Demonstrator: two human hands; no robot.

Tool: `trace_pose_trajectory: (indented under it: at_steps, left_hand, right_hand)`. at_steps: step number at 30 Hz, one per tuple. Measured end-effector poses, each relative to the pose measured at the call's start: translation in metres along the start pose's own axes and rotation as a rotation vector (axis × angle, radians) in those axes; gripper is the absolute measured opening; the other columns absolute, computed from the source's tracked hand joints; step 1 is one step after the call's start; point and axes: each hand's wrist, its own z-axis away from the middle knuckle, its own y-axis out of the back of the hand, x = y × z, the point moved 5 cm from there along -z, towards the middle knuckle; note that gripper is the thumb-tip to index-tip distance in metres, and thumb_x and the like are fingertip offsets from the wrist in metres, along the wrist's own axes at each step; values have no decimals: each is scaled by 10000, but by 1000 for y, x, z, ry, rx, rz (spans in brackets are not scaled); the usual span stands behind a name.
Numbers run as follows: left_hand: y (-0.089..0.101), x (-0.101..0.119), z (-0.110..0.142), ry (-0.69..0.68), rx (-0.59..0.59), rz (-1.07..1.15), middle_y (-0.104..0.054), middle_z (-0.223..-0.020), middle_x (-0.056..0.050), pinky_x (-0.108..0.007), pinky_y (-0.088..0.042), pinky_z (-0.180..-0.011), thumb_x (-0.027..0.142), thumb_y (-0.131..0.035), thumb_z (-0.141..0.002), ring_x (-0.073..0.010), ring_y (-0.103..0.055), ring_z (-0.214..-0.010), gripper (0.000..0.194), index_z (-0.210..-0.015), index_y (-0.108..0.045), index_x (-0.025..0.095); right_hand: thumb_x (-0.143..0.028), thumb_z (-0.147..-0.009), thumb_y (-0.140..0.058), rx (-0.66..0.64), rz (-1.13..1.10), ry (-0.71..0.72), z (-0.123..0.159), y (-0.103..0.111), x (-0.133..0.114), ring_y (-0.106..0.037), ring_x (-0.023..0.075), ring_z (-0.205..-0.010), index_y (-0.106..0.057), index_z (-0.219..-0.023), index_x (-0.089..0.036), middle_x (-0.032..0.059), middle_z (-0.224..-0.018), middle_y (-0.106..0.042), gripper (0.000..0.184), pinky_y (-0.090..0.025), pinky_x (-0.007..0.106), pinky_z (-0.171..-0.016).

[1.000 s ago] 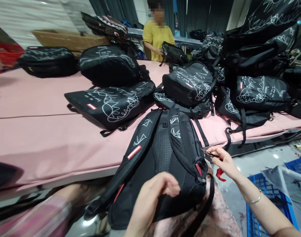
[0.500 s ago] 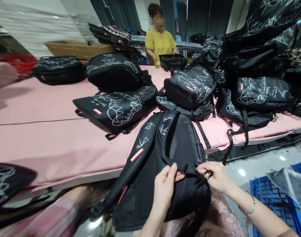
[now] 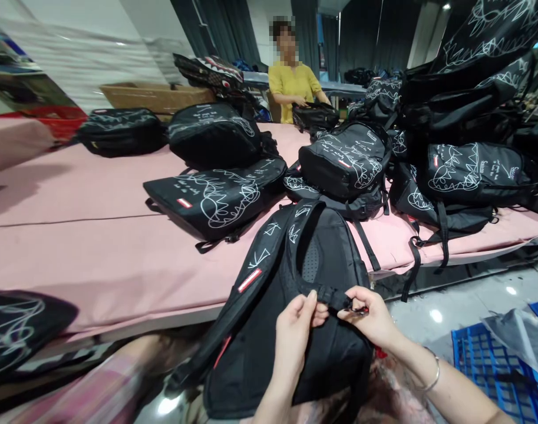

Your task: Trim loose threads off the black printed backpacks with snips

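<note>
Glare spots on flr [image 3: 463, 303], btm-L corner blurry, edges stretched.

black backpack [image 3: 251, 359], strap side up

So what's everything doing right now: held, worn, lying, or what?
Held backpack: strap side up
Left grip: closed on shoulder strap
Right grip: closed on a small dark tool
Bracelet: worn
Scribbled backpack, left of it: lying down
Person in yellow: upright, touching black bag
Blue crate: partly covered by plastic
</note>
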Motion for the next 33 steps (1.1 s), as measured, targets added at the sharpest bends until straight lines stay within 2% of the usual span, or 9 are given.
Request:
trace_pose_trajectory:
  at_steps: [2,4,7,9,16,20,24,29,33]
  left_hand:
    - [11,15,11,-274,207,-260,-564,-625,-12,-210,-420,-592,407,-661,-686,-116,-507,-589,272,-674,-575,149]
    - [12,30,26,-516,301,-402,-595,-740,-32,-230,-423,-679,326,-671,-684,-142,-524,-671,177,-771,-624,179]
    - [-1,38,36,-637,131,-493,-633,-854,-71,-262,-431,-760,267,-671,-672,-186,-564,-761,208,-868,-677,198]
    - [-6,36,33,-587,28,-535,-647,-840,-75,-269,-437,-750,258,-660,-669,-196,-577,-749,186,-843,-701,205]
    - [-8,23,16,-407,-148,-522,-651,-781,-74,-267,-405,-742,296,-587,-735,-202,-572,-768,155,-725,-713,205]
    - [-8,2,11,-149,-123,-118,-578,-667,-40,-223,-373,-620,320,-639,-689,-139,-494,-641,173,-680,-657,148]
    - [-20,-18,15,165,-203,340,-395,-525,29,-183,-266,-483,394,-726,-597,-65,-304,-503,339,-585,-534,115]
    - [-21,-18,18,208,-204,342,-416,-549,15,-195,-317,-534,504,-655,-657,-80,-350,-547,412,-643,-573,100]
    - [-20,-12,20,162,-218,200,-440,-554,28,-183,-311,-538,427,-708,-624,-75,-364,-551,344,-637,-563,115]
  right_hand:
    - [-293,-651,-649,28,0,-1,1,-3,-2,-287,46,-457,-560,-706,-124,-68,-476,-343,199,-238,173,-442]
    - [-267,-644,-638,37,22,18,3,-6,-6,-295,48,-458,-554,-688,-128,-67,-472,-352,169,-249,168,-440]
    - [-225,-642,-599,35,97,69,5,-9,-13,-291,48,-449,-537,-655,-133,-67,-464,-345,112,-240,162,-428]
    - [-225,-648,-578,37,139,87,7,-9,-13,-301,51,-452,-521,-636,-138,-62,-466,-350,105,-241,160,-424]
    - [-217,-642,-606,-27,191,116,9,-6,4,-326,59,-471,-545,-689,-146,-62,-492,-379,105,-286,172,-462]
    - [-281,-662,-657,-45,174,115,10,-2,6,-299,51,-458,-536,-709,-144,-76,-483,-362,188,-268,177,-469]
    - [-321,-662,-675,-33,158,93,13,2,6,-296,50,-463,-525,-702,-146,-77,-493,-354,234,-269,178,-475]
    - [-354,-646,-684,-13,123,57,14,3,12,-290,50,-455,-529,-707,-146,-79,-483,-345,267,-260,182,-471]
    - [-331,-622,-696,-7,79,24,12,2,15,-296,49,-449,-531,-707,-146,-77,-481,-342,263,-256,179,-457]
